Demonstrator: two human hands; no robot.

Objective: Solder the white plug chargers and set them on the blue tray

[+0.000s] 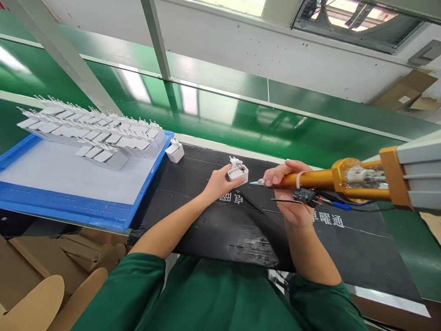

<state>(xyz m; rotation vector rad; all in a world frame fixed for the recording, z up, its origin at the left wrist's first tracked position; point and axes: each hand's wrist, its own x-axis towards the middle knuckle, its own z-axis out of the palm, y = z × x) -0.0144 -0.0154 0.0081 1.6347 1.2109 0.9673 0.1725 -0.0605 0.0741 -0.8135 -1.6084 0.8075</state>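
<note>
My left hand [220, 181] is closed around a white plug-in charger case [242, 177], whose top is open so that some of the inside shows. Its two-pin plug part [236, 162] sits tilted at the rim. My right hand [289, 184] grips an orange glue dispenser [310, 179] with a grey body. The dispenser's pale nozzle tip [254, 183] points left at the case, a short gap away from it. A small black switch [305, 196] with a thin lever hangs under the dispenser. Another white charger [175, 151] stands on the black mat, left of my left hand.
A blue tray [141, 202] at the left holds many white chargers [99, 133] in rows, pins up. Black matting [220, 230] with white characters covers the bench. Cardboard pieces [51, 276] lie below left. A green surface [220, 117] runs behind, with a metal post [156, 41].
</note>
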